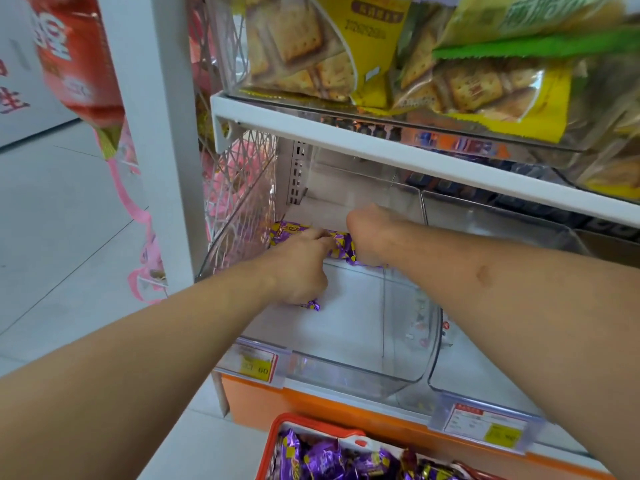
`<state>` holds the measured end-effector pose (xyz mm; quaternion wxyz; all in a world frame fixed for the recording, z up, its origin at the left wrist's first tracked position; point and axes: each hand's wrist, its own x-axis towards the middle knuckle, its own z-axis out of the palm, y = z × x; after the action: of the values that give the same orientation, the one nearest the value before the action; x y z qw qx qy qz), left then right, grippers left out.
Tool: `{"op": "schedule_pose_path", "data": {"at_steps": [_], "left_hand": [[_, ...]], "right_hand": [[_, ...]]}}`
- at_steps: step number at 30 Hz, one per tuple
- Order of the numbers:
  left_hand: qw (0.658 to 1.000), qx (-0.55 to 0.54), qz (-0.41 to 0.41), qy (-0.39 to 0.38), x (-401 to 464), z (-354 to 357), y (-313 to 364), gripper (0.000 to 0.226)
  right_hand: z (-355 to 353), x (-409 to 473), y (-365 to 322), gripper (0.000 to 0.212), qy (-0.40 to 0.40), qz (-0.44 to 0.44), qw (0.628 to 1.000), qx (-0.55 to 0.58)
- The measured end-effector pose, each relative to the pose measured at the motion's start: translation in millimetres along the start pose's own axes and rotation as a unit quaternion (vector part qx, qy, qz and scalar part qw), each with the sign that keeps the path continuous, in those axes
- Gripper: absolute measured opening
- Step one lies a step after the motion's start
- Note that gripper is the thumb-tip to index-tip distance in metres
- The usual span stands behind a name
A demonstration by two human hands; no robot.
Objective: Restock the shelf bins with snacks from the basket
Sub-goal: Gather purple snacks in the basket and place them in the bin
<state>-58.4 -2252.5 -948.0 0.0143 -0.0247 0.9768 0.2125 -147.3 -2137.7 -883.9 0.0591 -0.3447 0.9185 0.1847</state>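
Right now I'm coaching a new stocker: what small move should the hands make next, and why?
Probably let go of the purple snacks at the back of the clear bin and draw both hands back. The left hand and right hand are already deep inside it, and the basket below holds more.

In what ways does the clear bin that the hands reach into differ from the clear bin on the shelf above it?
The lower clear bin is almost bare, with only a few purple-wrapped snacks at its back; the upper clear bin is packed with cracker bags. The left hand and right hand are inside the lower one; none touches the upper. Both are transparent plastic.
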Motion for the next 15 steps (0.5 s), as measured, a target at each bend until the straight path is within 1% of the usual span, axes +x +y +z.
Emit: {"op": "schedule_pose_path", "data": {"at_steps": [1, 2, 3, 4, 5, 6, 7, 8, 9, 10, 11, 13, 15], "left_hand": [[1.000, -0.012, 0.004, 0.015, -2, -4, -2, 0.067], [1.000, -0.011, -0.002, 0.016, -3, -7, -7, 0.067], [1.000, -0.007, -0.008, 0.003, -7, -12, -10, 0.068], [0.999, 0.001, -0.024, -0.026, -10, -17, -13, 0.069], [0.997, 0.019, -0.036, -0.061, -14, -20, -15, 0.066], [0.992, 0.055, -0.045, -0.100, -18, -24, -14, 0.058], [0.987, 0.098, -0.047, -0.122, -23, -24, -12, 0.046], [0.982, 0.139, -0.042, -0.119, -26, -24, -11, 0.033], [0.979, 0.174, -0.038, -0.102, -29, -23, -10, 0.024], [0.977, 0.191, -0.042, -0.080, -31, -22, -9, 0.021], [0.979, 0.190, -0.047, -0.052, -32, -20, -10, 0.021], [0.984, 0.166, -0.060, 0.001, -33, -17, -12, 0.021], [0.986, 0.150, -0.070, 0.030, -34, -17, -10, 0.026]], "right_hand": [[-3, -2, -1, 0.019, 0.008, -0.003, 1.000, 0.002], [-7, -7, -4, 0.020, 0.020, -0.010, 1.000, 0.008], [-10, -11, -6, 0.017, 0.038, -0.018, 0.999, 0.021], [-12, -13, -9, 0.015, 0.041, -0.023, 0.998, 0.034], [-11, -15, -11, 0.017, 0.026, -0.033, 0.997, 0.059], [-7, -17, -15, 0.016, -0.011, -0.042, 0.994, 0.099], [-2, -18, -19, 0.009, -0.063, -0.049, 0.986, 0.149], [2, -22, -23, 0.008, -0.108, -0.058, 0.972, 0.201], [8, -22, -27, 0.023, -0.135, -0.063, 0.961, 0.235], [12, -23, -31, 0.034, -0.137, -0.070, 0.959, 0.236], [17, -23, -35, 0.035, -0.122, -0.074, 0.963, 0.228], [25, -20, -42, 0.021, -0.079, -0.062, 0.973, 0.208], [29, -14, -46, 0.016, -0.053, -0.045, 0.974, 0.216]]}}
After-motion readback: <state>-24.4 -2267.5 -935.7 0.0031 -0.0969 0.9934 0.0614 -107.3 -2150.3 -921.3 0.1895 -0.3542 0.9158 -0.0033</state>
